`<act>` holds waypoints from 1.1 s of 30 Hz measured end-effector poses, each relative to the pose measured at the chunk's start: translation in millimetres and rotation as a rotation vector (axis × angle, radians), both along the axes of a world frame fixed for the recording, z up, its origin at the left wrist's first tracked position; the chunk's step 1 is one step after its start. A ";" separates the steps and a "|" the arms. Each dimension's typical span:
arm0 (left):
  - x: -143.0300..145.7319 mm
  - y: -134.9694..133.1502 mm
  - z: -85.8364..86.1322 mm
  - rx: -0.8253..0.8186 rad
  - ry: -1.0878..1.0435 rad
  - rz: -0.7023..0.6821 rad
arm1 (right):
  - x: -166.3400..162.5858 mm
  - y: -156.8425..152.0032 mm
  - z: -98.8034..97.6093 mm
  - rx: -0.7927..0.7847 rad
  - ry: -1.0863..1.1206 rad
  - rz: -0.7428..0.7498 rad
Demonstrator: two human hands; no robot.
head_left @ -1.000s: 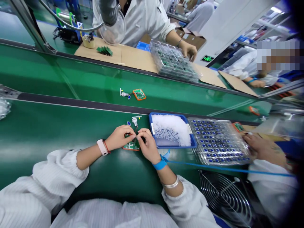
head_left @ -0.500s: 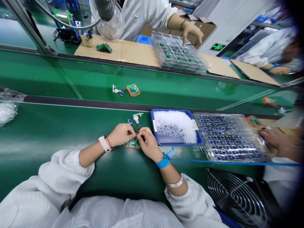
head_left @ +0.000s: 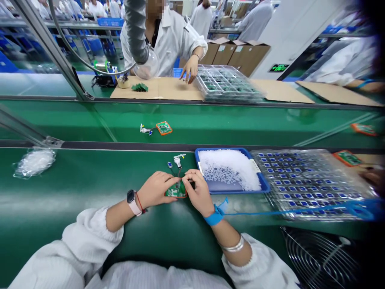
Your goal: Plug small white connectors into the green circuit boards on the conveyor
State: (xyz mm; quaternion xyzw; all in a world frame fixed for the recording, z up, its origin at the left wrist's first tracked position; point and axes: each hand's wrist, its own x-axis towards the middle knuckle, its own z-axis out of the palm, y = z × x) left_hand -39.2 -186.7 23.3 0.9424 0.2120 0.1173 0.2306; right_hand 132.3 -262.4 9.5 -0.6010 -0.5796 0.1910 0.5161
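A small green circuit board (head_left: 176, 191) with an orange rim lies on the green bench in front of me. My left hand (head_left: 155, 188) is closed on its left side. My right hand (head_left: 197, 191), with a blue wrist strap (head_left: 214, 217), pinches its right edge. Thin wires run from the board to a small white part (head_left: 178, 159) and a tiny blue part (head_left: 170, 164) just beyond my fingers.
A blue tray of small white pieces (head_left: 230, 170) sits right of my hands, then a clear tray of blue parts (head_left: 309, 182). Another board with wires (head_left: 164, 128) lies on the conveyor belt. A person in white (head_left: 168, 38) works opposite beside stacked clear trays (head_left: 228, 83). A plastic bag (head_left: 34, 161) lies left.
The view has tilted up, so more of the far bench shows. My hands stay on the board. The person opposite moved a hand from the clear trays to the cardboard.
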 end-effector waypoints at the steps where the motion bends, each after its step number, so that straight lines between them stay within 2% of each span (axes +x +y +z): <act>1: -0.2 5.3 4.2 -0.068 -0.011 0.024 | -0.2 -2.6 4.0 0.058 0.005 -0.040; 3: -1.1 25.2 15.2 -0.310 -0.087 0.108 | 0.4 -7.7 10.7 0.182 0.014 -0.122; 5: -5.6 57.8 27.3 -0.590 -0.231 0.234 | 2.3 -11.1 14.0 0.259 0.012 -0.166; 6: -9.9 77.7 32.8 -0.661 -0.323 0.319 | 3.5 -11.8 14.1 0.267 0.007 -0.171; 7: -16.0 98.9 37.2 -0.650 -0.427 0.429 | 4.5 -11.9 13.4 0.259 0.002 -0.171; 9: -32.8 141.2 41.4 -0.477 -0.585 0.654 | 5.9 -10.8 10.6 0.228 -0.009 -0.155; 11: -55.0 177.7 37.8 -0.180 -0.616 0.879 | 6.4 -9.6 8.7 0.210 -0.018 -0.136; 13: -80.3 204.5 27.2 0.109 -0.448 0.995 | 7.5 -9.6 10.0 0.218 -0.036 -0.132; 15: -104.5 220.9 13.9 0.243 -0.228 1.061 | 11.2 -10.9 15.1 0.241 -0.063 -0.150; 18: -125.8 228.8 0.2 0.290 -0.008 1.102 | 23.7 -13.6 26.6 0.272 -0.102 -0.235; 20: -121.4 225.5 -1.1 0.364 0.028 1.119 | 35.1 -14.3 33.4 0.288 -0.110 -0.316; 23: -83.5 213.6 2.7 0.442 0.040 1.028 | 51.9 -14.1 38.6 0.296 -0.121 -0.406; 25: -47.2 205.7 3.9 0.353 0.133 0.877 | 62.4 -14.5 39.3 0.278 -0.155 -0.432; 28: -2.7 200.3 1.7 0.276 0.246 0.841 | 80.8 -17.7 37.5 0.220 -0.227 -0.438; 30: 9.5 201.6 0.1 0.248 0.284 0.887 | 96.4 -21.8 34.2 0.148 -0.265 -0.425; 33: 3.0 207.5 0.7 0.219 0.262 0.943 | 122.1 -29.9 25.8 -0.026 -0.307 -0.380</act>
